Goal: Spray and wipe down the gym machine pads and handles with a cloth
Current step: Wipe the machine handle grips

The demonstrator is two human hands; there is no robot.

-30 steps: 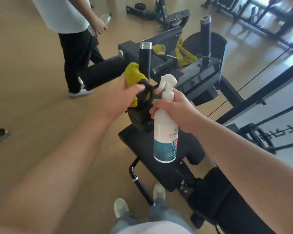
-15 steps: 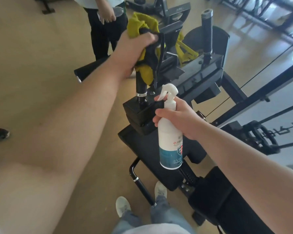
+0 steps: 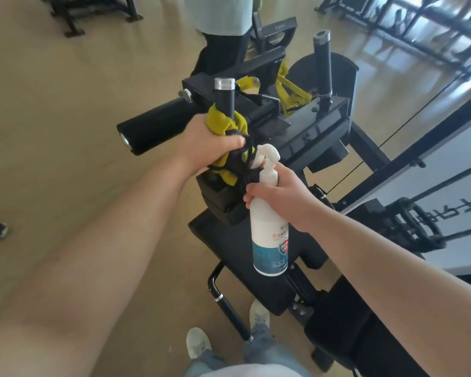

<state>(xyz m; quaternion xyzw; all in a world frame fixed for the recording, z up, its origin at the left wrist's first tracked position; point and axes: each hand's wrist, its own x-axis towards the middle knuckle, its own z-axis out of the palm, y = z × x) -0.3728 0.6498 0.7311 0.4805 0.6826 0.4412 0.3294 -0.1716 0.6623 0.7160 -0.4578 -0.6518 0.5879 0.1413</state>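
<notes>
From the head camera, the left hand (image 3: pixel 215 144) is curled round a yellow cloth (image 3: pixel 219 119), which is wrapped round the lower part of the near upright handle (image 3: pixel 225 97) of the gym machine. The capped top of the grip stands bare above the cloth. The right hand (image 3: pixel 282 194) grips the neck of a white spray bottle (image 3: pixel 269 240), held upright just beside the cloth with its nozzle towards the left hand. Whether a finger rests on the trigger cannot be told.

The step in hand looks like wiping this handle. To do it well, close the cloth fully round the grip, draw it the whole length up to the cap, and twist so that the far side is reached. Hold the bottle clear of the stroke. The foam roller pad (image 3: pixel 158 129), the far upright handle (image 3: pixel 322 63) and the seat pad (image 3: pixel 220 238) each call for the same treatment.
</notes>
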